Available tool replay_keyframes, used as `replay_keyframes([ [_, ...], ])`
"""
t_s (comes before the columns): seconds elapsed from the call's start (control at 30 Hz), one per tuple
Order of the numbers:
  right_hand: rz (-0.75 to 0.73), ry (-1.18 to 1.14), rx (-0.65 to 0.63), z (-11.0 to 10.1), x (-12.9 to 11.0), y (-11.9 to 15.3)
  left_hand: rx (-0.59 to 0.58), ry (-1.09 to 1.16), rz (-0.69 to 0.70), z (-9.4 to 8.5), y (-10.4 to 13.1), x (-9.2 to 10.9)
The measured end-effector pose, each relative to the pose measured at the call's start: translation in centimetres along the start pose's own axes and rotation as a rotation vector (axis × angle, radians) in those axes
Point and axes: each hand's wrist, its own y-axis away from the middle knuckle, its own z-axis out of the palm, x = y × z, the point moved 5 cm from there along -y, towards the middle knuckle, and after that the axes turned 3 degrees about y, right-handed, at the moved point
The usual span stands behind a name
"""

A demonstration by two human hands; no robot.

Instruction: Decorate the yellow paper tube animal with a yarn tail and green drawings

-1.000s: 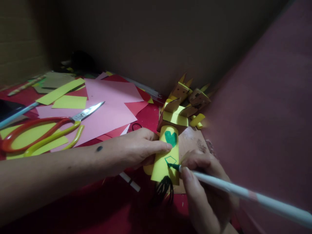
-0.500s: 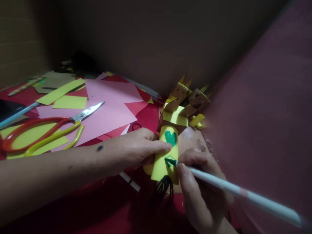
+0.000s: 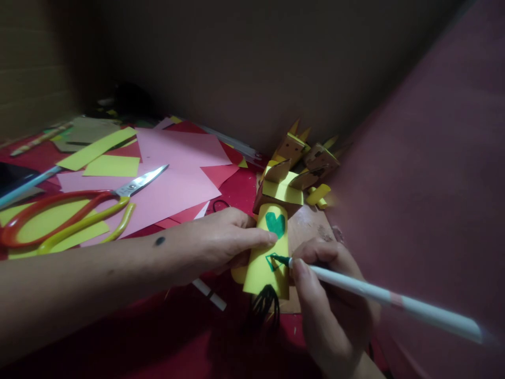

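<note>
So the left hand (image 3: 236, 239) has a grip on a yellow paper tube (image 3: 258, 271), thumb laid across the top and the other fingers curled round its near-left side, mostly out of sight. There's a filled-in green heart (image 3: 275, 225) just past that thumb, and a small green diamond outline (image 3: 273, 262) on the side of the thumb closer to the person.

The right hand (image 3: 335, 305) is just to the right of the tube, pinching a slim white marker with a pinkish band and a dark green tip (image 3: 355, 284) between thumb and fingers. Its tip is right at the diamond, and the long back end sticks out past the hand to the right.

Below the left thumb, at the tube's near end, hangs a tuft of black string (image 3: 267, 302). Just beyond the left hand, at the tube's far end, sits a brown cardboard box shape with a yellow paper top and upright flaps (image 3: 282, 190); can't tell if they're joined. Two little cardboard figures with yellow spikes (image 3: 294, 146) stand further back.

Off left of that same hand, past the forearm, red-and-yellow-handled metal scissors (image 3: 125, 193) lie over pink paper sheets (image 3: 181, 184).
</note>
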Motion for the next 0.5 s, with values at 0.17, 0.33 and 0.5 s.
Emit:
replay_keyframes([
  [0.17, 0.015, 0.013, 0.041, -0.12, 0.20, 0.04, 0.024, 0.034, -0.031, 0.02, -0.03, -0.01],
  [0.33, 0.005, 0.028, 0.074, -0.28, 0.14, -0.13, 0.012, 0.007, -0.023, 0.00, -0.09, 0.03],
  [0.5, 0.009, 0.042, 0.074, -0.40, 0.21, -0.14, 0.015, 0.005, -0.015, 0.01, 0.05, 0.02],
])
